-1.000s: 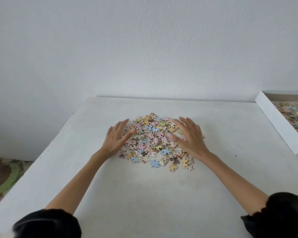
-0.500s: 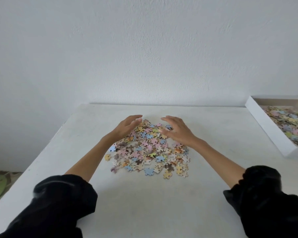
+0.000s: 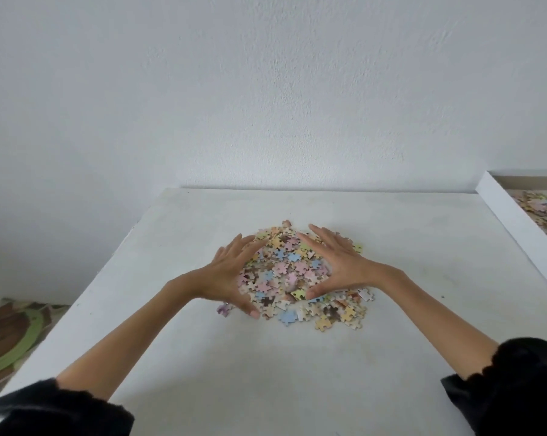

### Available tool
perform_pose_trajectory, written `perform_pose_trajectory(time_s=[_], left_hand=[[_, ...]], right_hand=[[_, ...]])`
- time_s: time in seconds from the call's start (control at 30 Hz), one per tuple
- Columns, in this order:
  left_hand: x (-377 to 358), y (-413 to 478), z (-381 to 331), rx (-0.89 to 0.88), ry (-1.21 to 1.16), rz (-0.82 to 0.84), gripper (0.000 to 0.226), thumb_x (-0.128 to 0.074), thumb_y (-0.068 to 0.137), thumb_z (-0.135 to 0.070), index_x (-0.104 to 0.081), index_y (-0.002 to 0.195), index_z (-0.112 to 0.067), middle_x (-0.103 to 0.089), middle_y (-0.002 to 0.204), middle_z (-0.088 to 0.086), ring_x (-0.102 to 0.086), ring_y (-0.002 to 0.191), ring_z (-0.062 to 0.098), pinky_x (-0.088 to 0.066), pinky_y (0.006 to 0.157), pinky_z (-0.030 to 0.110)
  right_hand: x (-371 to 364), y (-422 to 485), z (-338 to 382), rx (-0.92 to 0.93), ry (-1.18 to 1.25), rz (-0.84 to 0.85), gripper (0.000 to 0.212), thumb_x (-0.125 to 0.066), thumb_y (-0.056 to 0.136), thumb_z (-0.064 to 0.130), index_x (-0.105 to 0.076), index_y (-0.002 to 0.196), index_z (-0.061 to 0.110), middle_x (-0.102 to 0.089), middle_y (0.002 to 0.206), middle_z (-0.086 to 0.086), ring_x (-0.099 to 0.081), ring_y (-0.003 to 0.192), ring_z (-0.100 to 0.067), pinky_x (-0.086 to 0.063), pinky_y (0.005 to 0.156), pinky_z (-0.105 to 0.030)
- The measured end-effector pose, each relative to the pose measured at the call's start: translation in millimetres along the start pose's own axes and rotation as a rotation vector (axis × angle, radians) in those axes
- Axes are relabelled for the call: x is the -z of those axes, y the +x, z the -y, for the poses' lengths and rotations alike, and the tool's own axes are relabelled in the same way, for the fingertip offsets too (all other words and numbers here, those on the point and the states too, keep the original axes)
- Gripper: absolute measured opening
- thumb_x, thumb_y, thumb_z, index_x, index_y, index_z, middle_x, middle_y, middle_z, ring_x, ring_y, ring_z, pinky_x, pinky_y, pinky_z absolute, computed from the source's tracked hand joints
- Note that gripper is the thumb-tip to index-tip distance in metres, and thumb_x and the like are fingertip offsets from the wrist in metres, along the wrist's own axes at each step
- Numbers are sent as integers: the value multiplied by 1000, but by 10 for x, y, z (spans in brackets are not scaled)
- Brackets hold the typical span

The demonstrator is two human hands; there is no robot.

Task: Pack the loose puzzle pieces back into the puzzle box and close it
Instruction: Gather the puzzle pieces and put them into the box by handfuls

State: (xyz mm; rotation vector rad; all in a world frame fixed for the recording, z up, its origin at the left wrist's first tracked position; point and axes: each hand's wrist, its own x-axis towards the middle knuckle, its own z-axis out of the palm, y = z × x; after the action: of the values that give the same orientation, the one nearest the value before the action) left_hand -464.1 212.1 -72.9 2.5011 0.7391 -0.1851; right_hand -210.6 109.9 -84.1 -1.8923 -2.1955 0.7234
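Observation:
A heap of pastel puzzle pieces (image 3: 292, 272) lies in the middle of the white table (image 3: 266, 372). My left hand (image 3: 231, 272) cups the heap's left side, fingers spread, thumb low at the near edge. My right hand (image 3: 338, 262) cups the right side, its thumb pressed into the pieces. Both palms face each other with the pile between them, and neither has lifted anything. The white puzzle box (image 3: 517, 228) stands open at the far right, partly cut off, with many pieces inside.
A few stray pieces (image 3: 338, 316) lie at the near right of the heap, one purple piece (image 3: 223, 309) at the near left. The table meets a white wall behind. A green and brown rug (image 3: 11, 335) lies on the floor past the left table edge.
Both hands moved from resting flat on the pile, then reaching over its far side, to cupping it from both sides. The heap has been drawn tighter. The head camera shifted.

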Motion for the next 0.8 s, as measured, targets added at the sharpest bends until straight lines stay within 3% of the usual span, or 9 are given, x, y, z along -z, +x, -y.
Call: perform_pose_trajectory(time_s=[0.17, 0.27, 0.37, 0.47, 0.53, 0.63, 0.7, 0.8], left_hand=[[-180, 65, -132, 21, -6, -171, 137, -45, 31, -96, 28, 135, -43, 16, 155, -2, 15, 143, 18, 7, 115, 53], [-271, 106, -157, 18, 69, -261, 141, -39, 33, -98, 18, 143, -30, 5, 157, -2, 3, 144, 16, -1, 117, 48], [-313, 97, -142, 12, 77, -351, 134, -39, 40, -95, 3, 147, -27, -19, 153, -1, -16, 139, 16, -10, 116, 37], [-325, 96, -152, -39, 81, -405, 112, -47, 53, -83, -10, 145, -33, -38, 140, -5, -31, 124, 13, -25, 105, 33], [-333, 113, -164, -97, 71, -432, 93, -50, 61, -75, -25, 141, -35, -49, 128, -5, -37, 109, 10, -32, 91, 30], [-345, 134, -173, -171, 36, -501, 64, -57, 69, -58, -51, 126, -30, -60, 103, -4, -49, 88, 12, -39, 76, 24], [-352, 123, -191, -179, -4, -527, 50, -59, 70, -47, -59, 116, -26, -63, 89, -5, -53, 79, 10, -41, 69, 19], [-345, 89, -230, -164, -96, -544, 40, -59, 71, -39, -63, 109, -24, -67, 90, -7, -57, 79, 2, -43, 69, 10]], right_hand=[[-18, 78, 55, 25, -84, 91, 127, -34, 28, 97, 28, 130, 53, 34, 148, 7, 32, 135, -20, 18, 104, -44], [-60, 69, 61, 39, -140, 44, 129, -30, 30, 96, 19, 139, 45, 25, 152, 6, 23, 139, -19, 16, 104, -41], [-107, 51, 51, 35, -85, -70, 125, -26, 36, 97, 5, 144, 40, 7, 154, 6, 6, 142, -19, 3, 112, -42], [-170, 40, 51, 44, -94, -223, 114, -21, 46, 95, -11, 144, 39, -16, 150, 6, -15, 137, -16, -13, 114, -44], [-198, 31, 73, 49, -91, -266, 104, -29, 52, 92, -20, 142, 41, -25, 144, 7, -23, 130, -14, -21, 111, -42], [-207, 24, 110, 78, -17, -312, 76, -40, 63, 75, -38, 133, 44, -36, 131, 6, -33, 116, -12, -28, 99, -33], [-198, 20, 139, 113, 32, -341, 61, -46, 68, 66, -50, 123, 40, -42, 120, 8, -40, 105, -7, -29, 92, -26], [-192, 16, 174, 132, 58, -388, 45, -55, 71, 52, -58, 111, 33, -47, 109, 10, -44, 70, 2, -31, 67, -11]])
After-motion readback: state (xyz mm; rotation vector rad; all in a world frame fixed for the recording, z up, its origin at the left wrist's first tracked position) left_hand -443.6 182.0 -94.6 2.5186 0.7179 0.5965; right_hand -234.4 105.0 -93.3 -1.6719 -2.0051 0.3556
